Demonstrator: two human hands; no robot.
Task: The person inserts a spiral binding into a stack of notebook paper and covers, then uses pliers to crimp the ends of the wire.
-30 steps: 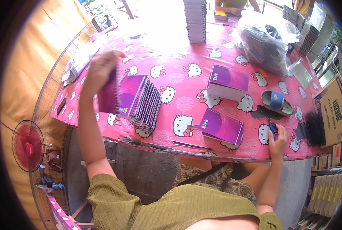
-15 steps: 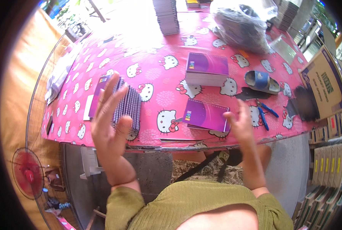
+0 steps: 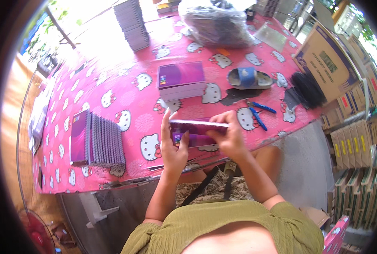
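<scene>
Both hands hold a purple notepad (image 3: 197, 125) above the table's front edge, tipped up so that its pale edge shows on top. My left hand (image 3: 174, 154) grips its left end, thumb in front and fingers behind. At the right end, my right hand (image 3: 231, 137) pinches it with bent fingers. Purple cover also shows below the raised edge; whether this is a second pad, I cannot tell. Beyond my hands sits a stack of purple-covered pads (image 3: 180, 76). To the left stands a row of spiral-bound purple notebooks (image 3: 106, 139).
Blue-handled pliers (image 3: 258, 115) and a blue-and-grey slipper (image 3: 249, 78) lie right on the pink patterned tablecloth (image 3: 139, 116). A bundle of black strands (image 3: 307, 89) rests by a cardboard box (image 3: 330, 63). Farther back are a tall notebook stack (image 3: 131, 25) and a plastic bag (image 3: 216, 23).
My hands were apart and open; they have come together on the notepad and raised it from the table. The view has shifted, so the table's contents appear displaced.
</scene>
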